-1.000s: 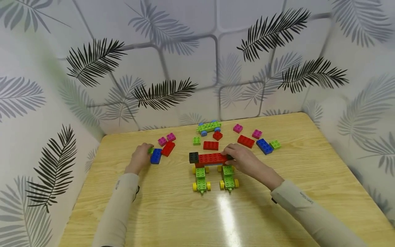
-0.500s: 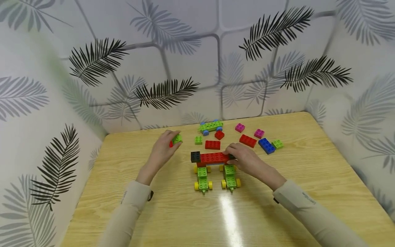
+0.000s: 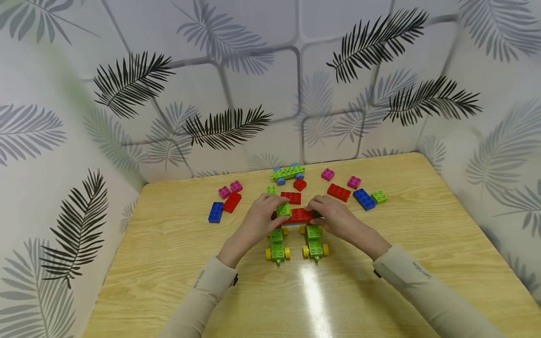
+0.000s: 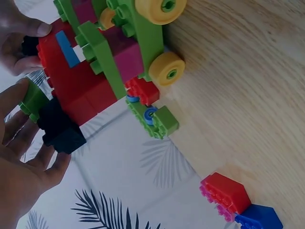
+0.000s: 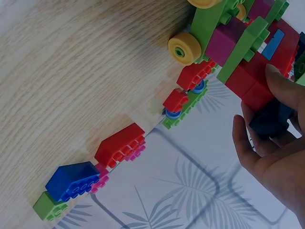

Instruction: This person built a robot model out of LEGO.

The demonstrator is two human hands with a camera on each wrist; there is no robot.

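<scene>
My left hand pinches a small green brick at the left end of a built model. In the left wrist view this brick sits right at the studs of a black brick. Red bricks form the model's long top. It stands on two green wheeled bases with yellow wheels and purple bricks between the green layers. My right hand grips the model's right end, thumb on the red brick and fingers around another black brick.
Behind the model lie a red brick, a smaller red brick and a green base with blue wheels. To the left are blue, red and pink bricks. More bricks, including a blue one, lie right. A patterned wall backs the table.
My left hand has picked up the green brick from the left group and carried it right to the model's left end. My right hand has kept its grip on the model.
</scene>
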